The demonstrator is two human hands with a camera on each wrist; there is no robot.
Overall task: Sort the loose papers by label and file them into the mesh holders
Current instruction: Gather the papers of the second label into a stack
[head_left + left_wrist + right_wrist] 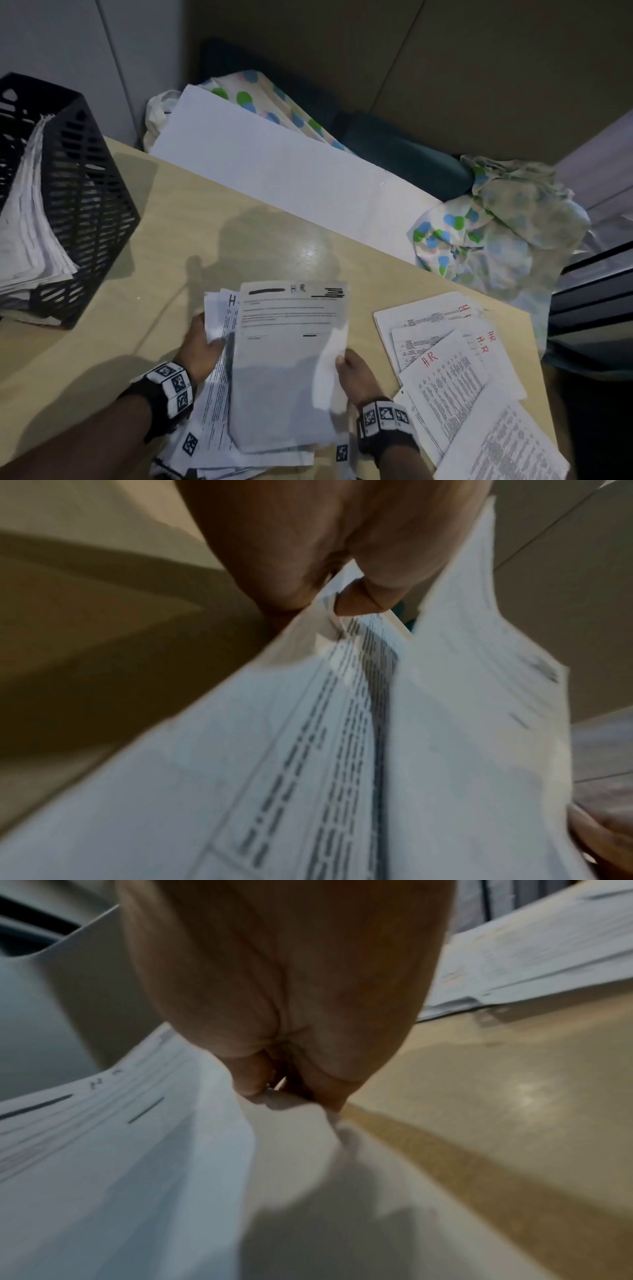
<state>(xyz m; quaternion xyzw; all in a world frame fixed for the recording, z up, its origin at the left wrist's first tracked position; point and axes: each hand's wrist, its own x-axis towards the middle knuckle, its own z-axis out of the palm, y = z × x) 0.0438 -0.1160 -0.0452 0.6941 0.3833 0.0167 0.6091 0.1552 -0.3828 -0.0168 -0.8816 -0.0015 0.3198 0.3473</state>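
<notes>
- Papers (212, 442) lie fanned on the tabletop (239, 222) at 6 o'clock, nearest the person, under both wrists; probably the unsorted remainder, kept close for picking.
- Left hand (202, 349), at about 7 o'clock, grasps a held sheaf (222, 318) by its left edge, thumb on top, tilting it up so the labels can be read.
- Right hand (352, 370) pinches the right edge of the top sheet (291, 342), which reads "HR" at its head; the edge curls as if being peeled from the sheaf for sorting.
- At 3 o'clock a loose pile of HR sheets (452, 363), marked in red, lies flat on the tabletop, likely the sorted stack this sheet belongs with.
- At 10 o'clock, well apart, a black mesh holder (85, 192) stands on the tabletop with papers already leaning inside.
- Beyond the far edge, at 12 to 2 o'clock, sit a white board (274, 171) and spotted cloth (496, 222).
</notes>
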